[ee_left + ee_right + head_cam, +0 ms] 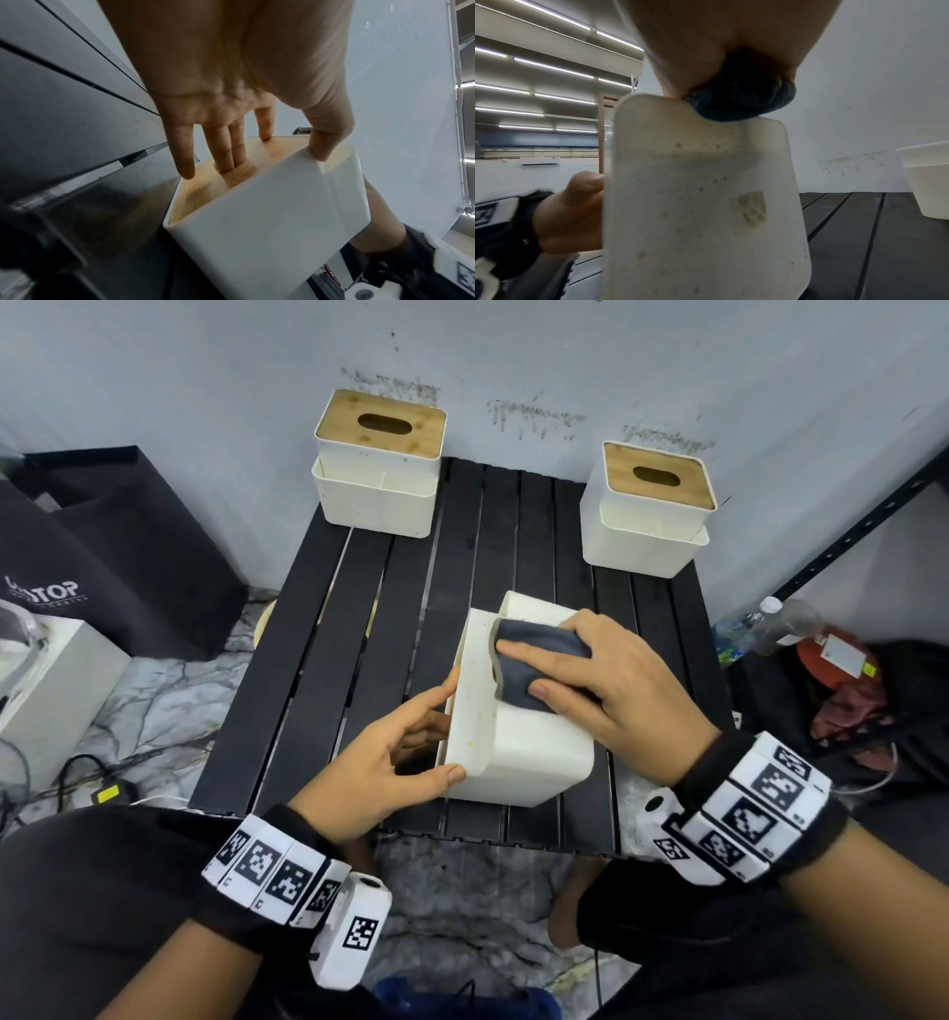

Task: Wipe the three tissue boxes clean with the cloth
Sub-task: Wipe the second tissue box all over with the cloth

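You have the white plastic tissue box with the bamboo lid (518, 752) tipped onto its side near the front of the black slatted table (328, 629), so its speckled underside faces up where the cloth can reach it. Your left hand (390, 757) braces it from the lid side: thumb hooked over the near corner, two fingers poked into the lid's slot, which should keep the box from sliding under the wiping pressure. Your right hand (611, 680) lies fairly flat, fingers spread and slightly curled, pressing the folded dark grey cloth (534, 665) onto the far end of the upturned face; small brownish spots show across that face. The other two white tissue boxes with bamboo lids, one back left (377, 464) and one back right (649, 505), stand upright against the wall, well apart. No tissue shows at either slot, and their front pockets look empty.
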